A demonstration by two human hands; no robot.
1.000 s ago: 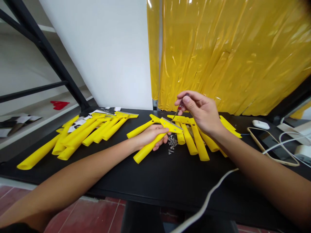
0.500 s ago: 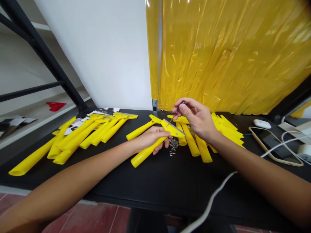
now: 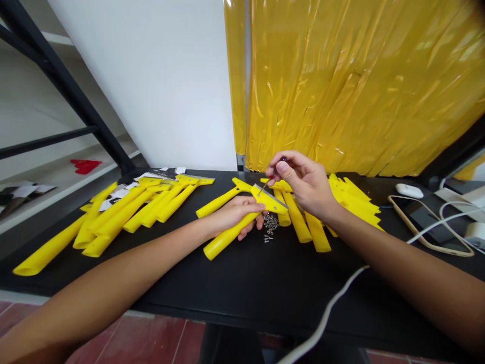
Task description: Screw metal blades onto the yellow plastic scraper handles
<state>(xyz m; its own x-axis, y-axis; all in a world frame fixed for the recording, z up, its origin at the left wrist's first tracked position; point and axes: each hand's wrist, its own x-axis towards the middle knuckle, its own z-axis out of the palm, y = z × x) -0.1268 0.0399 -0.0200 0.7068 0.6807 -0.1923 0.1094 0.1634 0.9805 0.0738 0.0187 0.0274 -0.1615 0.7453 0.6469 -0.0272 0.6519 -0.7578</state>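
Observation:
My left hand (image 3: 239,215) is wrapped round a yellow scraper (image 3: 227,238) with a metal blade strip along its wide head. A screwdriver (image 3: 278,171) with a dark red handle is pinched in my right hand (image 3: 303,181). Its thin shaft points down to the left, and the tip meets the scraper head near a screw hole. Loose small screws (image 3: 270,226) lie on the black table just right of my left hand. Another yellow scraper (image 3: 215,202) rests behind my left hand. More yellow scraper handles (image 3: 299,222) lie beneath and beside my right hand.
At left lies a pile of yellow scrapers (image 3: 125,212). Yellow scraper heads (image 3: 352,199) are heaped on the right, near a phone (image 3: 428,222), a white earbud case (image 3: 409,190) and a white cable (image 3: 329,313) crossing the table (image 3: 242,293). A yellow plastic curtain (image 3: 341,86) hangs behind.
Almost nothing differs. My right hand and the screwdriver handle have turned slightly, with the tip still at the scraper head. The left hand keeps its hold; the view has shifted a little.

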